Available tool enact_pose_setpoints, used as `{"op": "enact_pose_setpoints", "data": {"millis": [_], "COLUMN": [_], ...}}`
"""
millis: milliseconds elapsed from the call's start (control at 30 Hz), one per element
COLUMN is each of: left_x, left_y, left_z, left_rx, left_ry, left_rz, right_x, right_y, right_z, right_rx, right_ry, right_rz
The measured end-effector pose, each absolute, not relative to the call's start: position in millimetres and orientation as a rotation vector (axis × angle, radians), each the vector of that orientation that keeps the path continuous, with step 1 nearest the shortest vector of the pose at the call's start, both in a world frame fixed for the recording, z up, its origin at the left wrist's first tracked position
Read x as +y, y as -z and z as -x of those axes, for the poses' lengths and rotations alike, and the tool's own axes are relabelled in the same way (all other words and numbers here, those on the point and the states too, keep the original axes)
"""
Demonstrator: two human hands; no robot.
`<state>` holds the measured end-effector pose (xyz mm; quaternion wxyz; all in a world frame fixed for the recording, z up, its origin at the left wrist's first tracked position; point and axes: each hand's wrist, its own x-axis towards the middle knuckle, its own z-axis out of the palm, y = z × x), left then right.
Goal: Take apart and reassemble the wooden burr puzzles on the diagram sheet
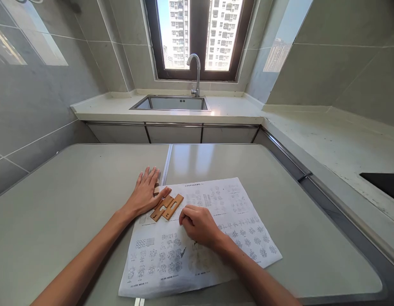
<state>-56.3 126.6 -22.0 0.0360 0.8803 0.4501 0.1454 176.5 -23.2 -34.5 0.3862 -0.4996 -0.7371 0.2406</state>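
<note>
A large white sheet (216,272) printed with small diagrams lies on the table. Two flat wooden pieces with slots, one marked 2 (173,207) and another beside it (159,211), rest side by side on its upper left part. My left hand (147,193) lies flat with fingers spread over the sheet's top left corner, its thumb by the wooden pieces. Part of another wooden piece (156,185) shows beneath its fingers. My right hand (197,223) rests curled on the sheet, just right of the pieces; whether its fingers hold anything is hidden.
The grey table (88,182) has a seam (167,163) down its middle. Behind it, a white counter (110,111) holds a sink (174,103) with a faucet (197,74) below a window. Another counter (331,140) runs along the right, bearing a black surface (384,182).
</note>
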Motion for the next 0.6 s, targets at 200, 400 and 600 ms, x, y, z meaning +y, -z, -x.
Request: {"op": "enact_pose_setpoints", "data": {"millis": [200,400,600], "left_x": [128.3,128.8,134.1], "left_y": [17.9,17.1,14.0], "left_z": [54.4,54.1,56.2], "left_rx": [1.388,1.321,1.373], "left_ry": [-0.468,-0.619,-0.741], "left_rz": [-2.586,-2.454,-2.419], "right_x": [-21.8,-21.7,-21.7], "right_y": [33.7,31.6,32.2], "right_z": [-175.9,-174.7,-174.8], "right_rx": [-1.854,-1.822,-1.808], "right_ry": [-0.627,-0.647,-0.664], "right_rz": [1.268,1.27,1.264]}}
